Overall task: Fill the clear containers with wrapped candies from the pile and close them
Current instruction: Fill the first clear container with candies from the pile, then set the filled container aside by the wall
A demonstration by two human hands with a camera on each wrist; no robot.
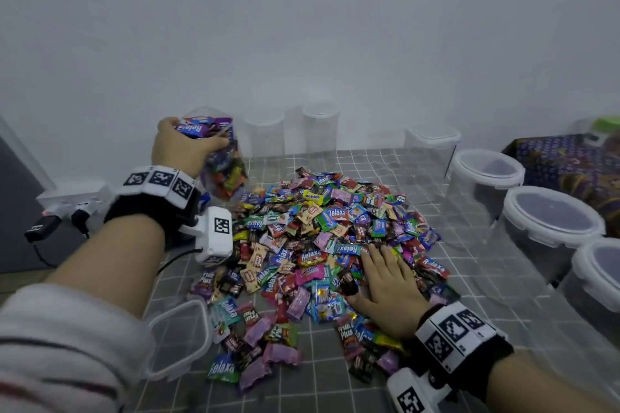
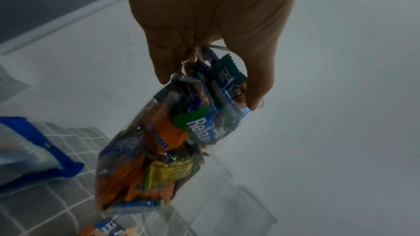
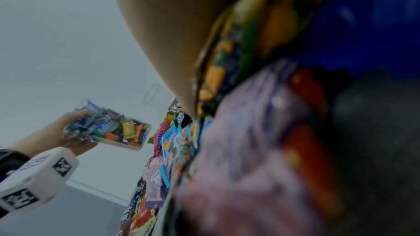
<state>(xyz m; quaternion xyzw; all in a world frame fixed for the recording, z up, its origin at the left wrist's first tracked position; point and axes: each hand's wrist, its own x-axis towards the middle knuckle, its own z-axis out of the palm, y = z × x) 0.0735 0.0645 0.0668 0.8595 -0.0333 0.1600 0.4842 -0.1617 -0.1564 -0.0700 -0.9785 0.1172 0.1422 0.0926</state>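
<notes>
A clear container (image 1: 221, 161) packed with wrapped candies is gripped at its open top by the left hand (image 1: 179, 147), with the fingers curled over the rim and the thumb on the opposite side. The container is held tilted, above the far left edge of the candy pile (image 1: 322, 245); whether its base touches the surface cannot be told. In the left wrist view the same container (image 2: 163, 132) is seen hanging below the left hand (image 2: 209, 30), its rim pinched between fingers and thumb.

The right hand (image 1: 389, 288) is laid flat on the near right part of the pile, fingers straight and slightly spread, palm down on the wrappers. Nothing is grasped by it. The two hands are well apart.

A loose lid (image 1: 177, 339) lies on the grid-patterned mat (image 1: 463, 322) below the left forearm, just beside the pile. Empty lidded containers (image 1: 550, 211) are ranged to the right of the right hand, and further empty containers (image 1: 320, 131) stand beyond the pile, against the wall.
</notes>
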